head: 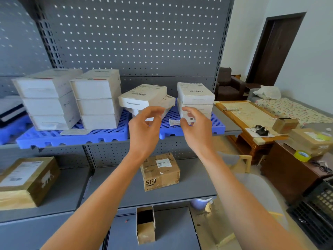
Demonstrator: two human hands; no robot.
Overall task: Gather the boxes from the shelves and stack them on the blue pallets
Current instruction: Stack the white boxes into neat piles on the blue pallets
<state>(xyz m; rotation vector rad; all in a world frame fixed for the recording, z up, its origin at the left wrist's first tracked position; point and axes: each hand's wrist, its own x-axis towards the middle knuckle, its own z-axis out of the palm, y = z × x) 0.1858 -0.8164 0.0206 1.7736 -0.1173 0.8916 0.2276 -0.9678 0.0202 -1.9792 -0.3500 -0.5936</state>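
Four stacks of white boxes are seen on the blue pallets (75,137) — three boxes (47,98) at 9 o'clock, three (98,98) beside them, a tilted pair (144,96) at centre, three (195,100) at 3 o'clock. The left hand (144,127) and right hand (196,126) are raised before the stacks, fingers loosely curled and apart, nothing gripped. Two cardboard boxes — one (159,171) at 6 o'clock, one (27,181) at 8 o'clock — are left on the lower shelf (194,181).

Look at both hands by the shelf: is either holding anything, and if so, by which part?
Nothing is held. The left hand and right hand hover with loosely curled fingers before the white boxes.
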